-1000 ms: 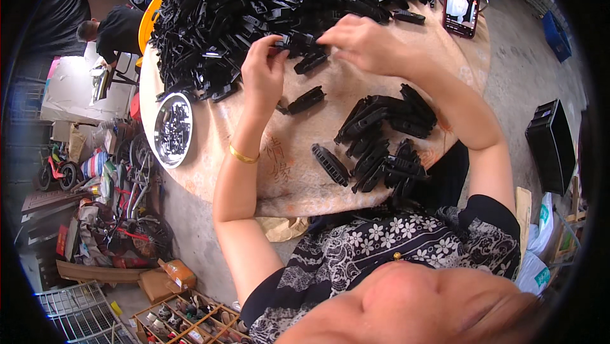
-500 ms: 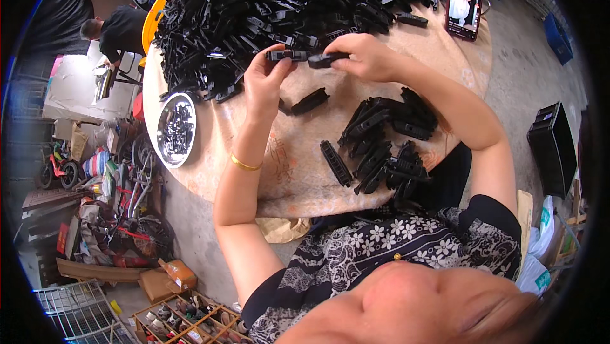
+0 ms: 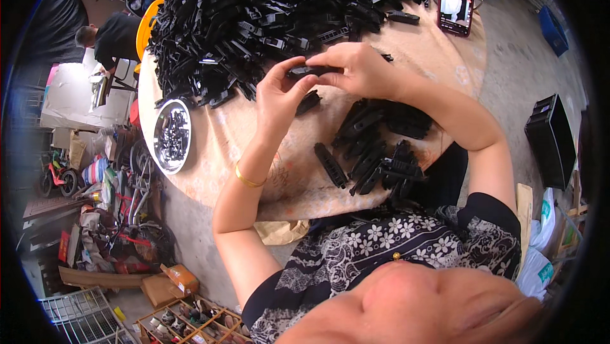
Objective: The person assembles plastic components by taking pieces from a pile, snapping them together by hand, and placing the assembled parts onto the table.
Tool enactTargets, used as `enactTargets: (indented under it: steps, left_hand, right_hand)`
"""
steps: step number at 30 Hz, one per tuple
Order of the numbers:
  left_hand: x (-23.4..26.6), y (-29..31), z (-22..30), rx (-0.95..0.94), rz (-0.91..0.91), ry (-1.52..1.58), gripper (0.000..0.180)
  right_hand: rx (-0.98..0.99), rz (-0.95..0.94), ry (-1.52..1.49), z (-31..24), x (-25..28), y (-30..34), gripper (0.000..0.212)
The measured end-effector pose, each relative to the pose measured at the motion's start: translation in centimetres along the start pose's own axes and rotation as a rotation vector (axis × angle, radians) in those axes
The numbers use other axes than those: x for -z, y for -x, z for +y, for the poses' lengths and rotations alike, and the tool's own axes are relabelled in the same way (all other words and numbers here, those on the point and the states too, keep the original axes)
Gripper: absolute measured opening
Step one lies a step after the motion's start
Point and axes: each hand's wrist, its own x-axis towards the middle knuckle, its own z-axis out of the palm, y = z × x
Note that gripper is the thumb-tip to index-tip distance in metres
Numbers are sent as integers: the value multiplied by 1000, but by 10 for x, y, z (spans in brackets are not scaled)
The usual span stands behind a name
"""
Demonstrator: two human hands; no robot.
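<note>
Between my two hands is a long black plastic part (image 3: 311,71), gripped at both ends. My left hand (image 3: 277,93) pinches its left end with thumb and fingers. My right hand (image 3: 357,72) is closed on the right end, fingers over the top and covering much of it. Whether it is one piece or two pressed together, I cannot tell. A large heap of similar black parts (image 3: 254,10) lies just beyond my hands. Below them, one loose black part (image 3: 309,102) rests on the cloth, and a smaller pile (image 3: 375,147) lies nearer to me.
A white oval dish (image 3: 157,144) of small shiny pieces stands at the left of the cloth-covered table (image 3: 210,147). A phone (image 3: 455,0) stands upright at the far right. A black crate (image 3: 551,144) sits on the floor. Another person (image 3: 117,39) works at the far left.
Half a second ago each hand held a black part, their ends nearly meeting. Now the hands are closer together and the parts overlap or join. The view has shifted slightly.
</note>
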Motion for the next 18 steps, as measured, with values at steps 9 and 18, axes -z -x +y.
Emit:
enactTargets:
  steps: [9, 18]
  left_hand:
    - [1, 1, 1, -119, -19, 44, 33]
    - [8, 2, 10, -177, -66, 39, 34]
  right_hand:
    - [41, -36, -27, 2, 10, -4, 41]
    - [2, 1, 0, -8, 5, -1, 32]
